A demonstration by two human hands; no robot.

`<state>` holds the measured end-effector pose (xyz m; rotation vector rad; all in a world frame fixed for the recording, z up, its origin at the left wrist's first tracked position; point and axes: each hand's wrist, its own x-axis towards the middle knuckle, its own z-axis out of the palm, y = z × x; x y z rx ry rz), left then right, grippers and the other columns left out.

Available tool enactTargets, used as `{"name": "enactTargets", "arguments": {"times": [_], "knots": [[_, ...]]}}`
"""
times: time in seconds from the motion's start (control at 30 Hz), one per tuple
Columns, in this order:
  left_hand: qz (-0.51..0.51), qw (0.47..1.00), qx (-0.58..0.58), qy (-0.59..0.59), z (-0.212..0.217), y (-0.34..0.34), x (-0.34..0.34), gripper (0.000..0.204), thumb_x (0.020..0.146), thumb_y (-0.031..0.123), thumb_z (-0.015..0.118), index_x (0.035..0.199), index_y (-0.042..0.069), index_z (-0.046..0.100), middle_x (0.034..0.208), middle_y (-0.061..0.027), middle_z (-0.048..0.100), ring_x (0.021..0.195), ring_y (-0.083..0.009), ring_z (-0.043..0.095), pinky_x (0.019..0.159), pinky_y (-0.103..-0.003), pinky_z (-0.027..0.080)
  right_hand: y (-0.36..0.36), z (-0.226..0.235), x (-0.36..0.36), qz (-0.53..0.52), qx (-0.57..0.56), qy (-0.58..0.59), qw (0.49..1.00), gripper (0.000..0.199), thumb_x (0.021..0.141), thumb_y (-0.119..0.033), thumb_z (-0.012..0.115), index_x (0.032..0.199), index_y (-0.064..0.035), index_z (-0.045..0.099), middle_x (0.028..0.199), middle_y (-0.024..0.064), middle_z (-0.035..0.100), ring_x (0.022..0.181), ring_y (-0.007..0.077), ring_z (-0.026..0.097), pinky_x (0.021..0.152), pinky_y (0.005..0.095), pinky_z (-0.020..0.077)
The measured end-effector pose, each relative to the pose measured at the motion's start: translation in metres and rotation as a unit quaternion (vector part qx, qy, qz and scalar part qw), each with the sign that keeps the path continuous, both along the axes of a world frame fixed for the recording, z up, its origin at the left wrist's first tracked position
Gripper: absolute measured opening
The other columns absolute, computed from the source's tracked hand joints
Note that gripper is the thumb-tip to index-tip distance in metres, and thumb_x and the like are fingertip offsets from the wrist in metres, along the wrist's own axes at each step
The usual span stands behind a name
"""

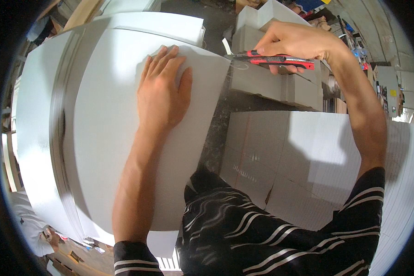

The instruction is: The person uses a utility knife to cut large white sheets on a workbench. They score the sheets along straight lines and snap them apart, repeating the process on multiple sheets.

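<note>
Left hand: mine, flat on the white panel
Right hand: I grip a red-and-black cutter — tip at the panel's corner

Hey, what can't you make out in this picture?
Head view:
Left hand, palm: hidden by its own back.
Red-and-black knife: partly covered by the right hand.
Another person: cut off by the dark rim, lower left.
Cluttered items, upper right: too small.

No text legible; yellow patch, near the right edge of the grey cabinet, too small to read; any marking on the knife likewise unreadable.
</note>
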<state>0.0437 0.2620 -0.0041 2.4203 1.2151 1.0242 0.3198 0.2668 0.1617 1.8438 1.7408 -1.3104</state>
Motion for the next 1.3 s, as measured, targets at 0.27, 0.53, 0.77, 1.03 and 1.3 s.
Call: {"name": "enactTargets", "arguments": {"times": [0.27, 0.53, 0.77, 1.03, 1.3], "knots": [[-0.010, 1.000, 0.002, 0.002, -0.001, 0.001, 0.002, 0.026, 0.099, 0.019, 0.064, 0.120, 0.004, 0.072, 0.137, -0.0153, 0.067, 0.139, -0.0320, 0.055, 0.123, -0.049, 0.034, -0.053, -0.122, -0.008, 0.022, -0.178, 0.003, 0.984, 0.034, 0.098, -0.024, 0.059, 0.111, 0.0026, 0.074, 0.075, 0.0102, 0.071, 0.049, 0.0126, 0.058, 0.042, 0.0296, 0.0448], [-0.028, 0.997, -0.051, -0.055, -0.002, 0.017, -0.007, 0.027, 0.102, 0.019, 0.062, 0.122, 0.003, 0.072, 0.132, -0.0173, 0.070, 0.131, -0.0334, 0.061, 0.118, -0.050, 0.040, -0.109, -0.163, 0.021, -0.494, 0.088, 0.325, 0.802, 0.043, 0.095, -0.015, 0.072, 0.131, 0.0006, 0.056, 0.099, 0.0117, 0.067, 0.076, 0.0194, 0.070, 0.064, 0.0339, 0.0605], [0.022, 0.983, -0.150, -0.108, 0.005, 0.005, -0.005, 0.033, 0.107, 0.025, 0.056, 0.123, 0.001, 0.071, 0.119, -0.0155, 0.076, 0.117, -0.0269, 0.070, 0.102, -0.041, 0.054, -0.121, -0.197, -0.036, -0.479, 0.224, 0.483, 0.698, 0.047, 0.103, -0.012, 0.063, 0.146, -0.0057, 0.046, 0.102, 0.0099, 0.068, 0.076, 0.0164, 0.067, 0.065, 0.0358, 0.0575], [0.033, 0.977, -0.167, -0.128, 0.013, 0.005, 0.000, 0.036, 0.108, 0.025, 0.053, 0.123, -0.002, 0.070, 0.113, -0.0154, 0.078, 0.113, -0.0230, 0.071, 0.104, -0.037, 0.051, -0.086, -0.223, -0.065, -0.333, 0.508, 0.303, 0.734, 0.043, 0.105, -0.003, 0.054, 0.147, -0.0094, 0.051, 0.115, 0.0098, 0.072, 0.085, 0.0145, 0.066, 0.072, 0.0320, 0.0548], [0.009, 0.976, -0.154, -0.153, 0.001, 0.008, -0.004, 0.034, 0.107, 0.025, 0.055, 0.123, -0.002, 0.070, 0.109, -0.0160, 0.079, 0.108, -0.0217, 0.073, 0.101, -0.035, 0.053, -0.086, -0.216, -0.069, -0.284, 0.600, 0.177, 0.727, 0.042, 0.100, -0.002, 0.061, 0.139, -0.0145, 0.064, 0.094, 0.0092, 0.075, 0.062, 0.0126, 0.057, 0.059, 0.0325, 0.0459]]}}
